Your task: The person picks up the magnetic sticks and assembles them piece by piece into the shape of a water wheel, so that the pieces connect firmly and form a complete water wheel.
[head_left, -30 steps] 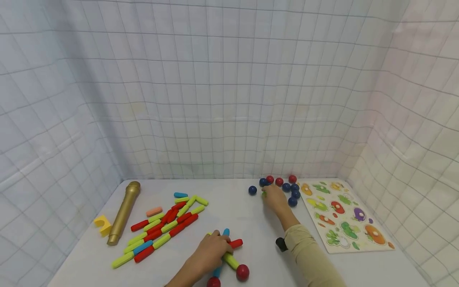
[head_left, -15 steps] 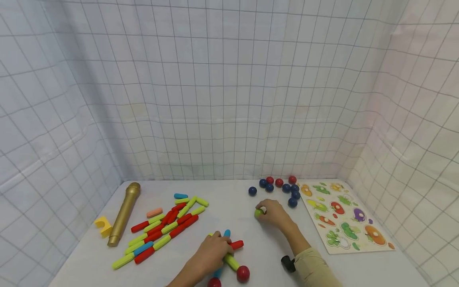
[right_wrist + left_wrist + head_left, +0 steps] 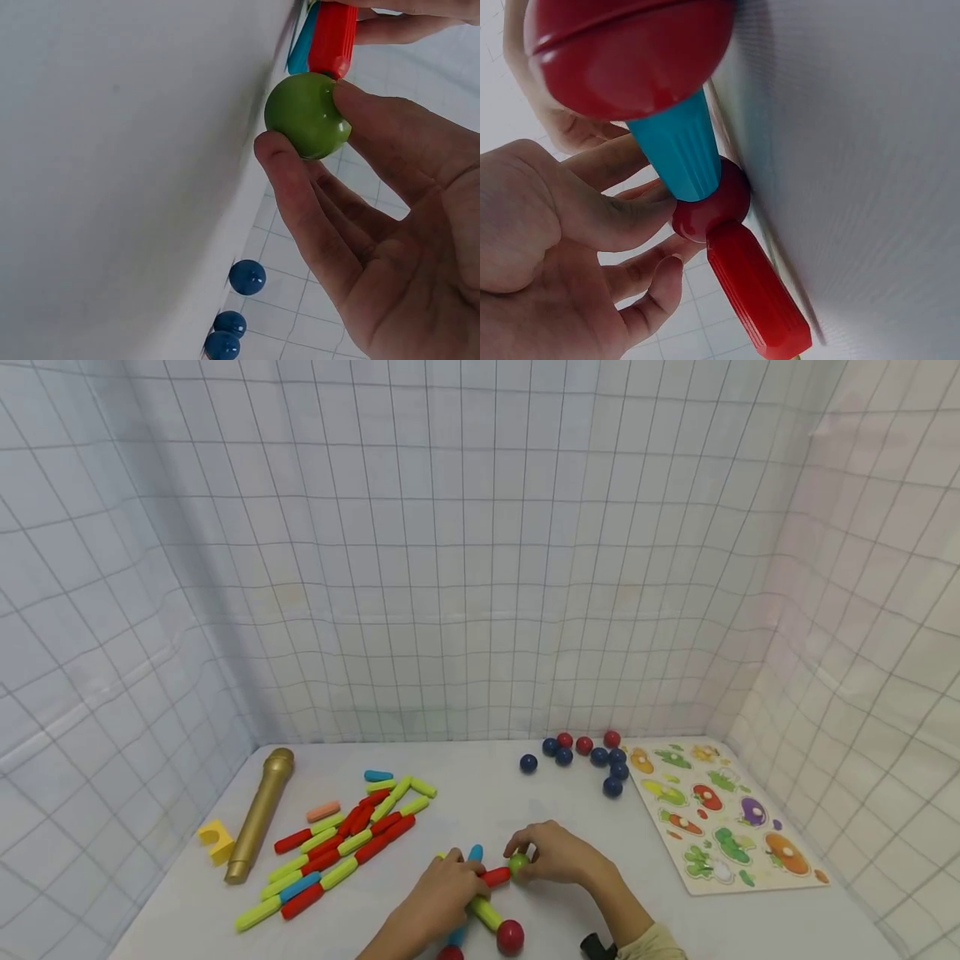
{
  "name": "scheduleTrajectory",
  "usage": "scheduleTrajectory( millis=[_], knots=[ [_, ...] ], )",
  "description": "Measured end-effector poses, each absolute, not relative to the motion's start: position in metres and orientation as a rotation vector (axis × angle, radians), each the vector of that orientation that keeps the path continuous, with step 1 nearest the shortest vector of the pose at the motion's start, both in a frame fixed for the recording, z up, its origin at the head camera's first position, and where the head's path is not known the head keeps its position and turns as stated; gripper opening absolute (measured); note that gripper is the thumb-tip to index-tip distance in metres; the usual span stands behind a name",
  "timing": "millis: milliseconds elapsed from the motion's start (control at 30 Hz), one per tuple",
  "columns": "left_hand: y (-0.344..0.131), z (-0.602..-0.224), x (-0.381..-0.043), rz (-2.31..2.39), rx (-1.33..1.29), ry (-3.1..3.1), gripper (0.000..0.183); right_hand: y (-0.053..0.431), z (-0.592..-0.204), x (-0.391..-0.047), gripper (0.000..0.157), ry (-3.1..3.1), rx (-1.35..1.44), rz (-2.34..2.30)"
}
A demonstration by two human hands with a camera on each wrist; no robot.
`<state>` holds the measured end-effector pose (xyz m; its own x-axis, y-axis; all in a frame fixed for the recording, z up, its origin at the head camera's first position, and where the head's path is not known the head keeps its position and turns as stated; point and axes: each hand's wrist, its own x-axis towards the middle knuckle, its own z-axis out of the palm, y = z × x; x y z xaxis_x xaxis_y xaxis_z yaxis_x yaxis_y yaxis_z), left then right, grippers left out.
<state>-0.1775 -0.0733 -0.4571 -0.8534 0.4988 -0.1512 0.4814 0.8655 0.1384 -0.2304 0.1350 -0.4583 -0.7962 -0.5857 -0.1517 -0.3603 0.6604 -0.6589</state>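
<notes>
ten balls [image 3: 599, 757] beyond; right hand [image 3: 561, 855] pinches green ball [image 3: 306, 114], left hand [image 3: 441, 895] seemingly grips rods [image 3: 676, 146]

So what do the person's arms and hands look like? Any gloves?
The left hand and right hand wear no gloves. A beige sleeve shows on the right forearm; no sleeve shows on the left forearm. A small black thing sits beside the beige sleeve.

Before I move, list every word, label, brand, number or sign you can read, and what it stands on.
None can be read in any view.
Vegetable picture board: pictures, no lettering I can make out.
Green ball and red rod: no lettering visible.
Black object by the right sleeve: too small to tell.
</notes>
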Motion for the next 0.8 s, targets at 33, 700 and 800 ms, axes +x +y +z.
scheduleTrajectory(
  millis=[33,700,800],
  knots=[
    [-0.073,-0.457,-0.178,0.143,0.757,2.86,0.031,0.134,-0.458,-0.229,0.025,2.524,-0.743,-0.891],
    [-0.078,-0.453,-0.171,0.234,0.491,2.968,0.025,0.129,-0.446,-0.22,0.019,2.538,-0.755,-0.773],
    [-0.079,-0.456,-0.172,0.205,0.498,2.943,0.025,0.126,-0.445,-0.217,0.019,2.523,-0.742,-0.748]
  ],
)
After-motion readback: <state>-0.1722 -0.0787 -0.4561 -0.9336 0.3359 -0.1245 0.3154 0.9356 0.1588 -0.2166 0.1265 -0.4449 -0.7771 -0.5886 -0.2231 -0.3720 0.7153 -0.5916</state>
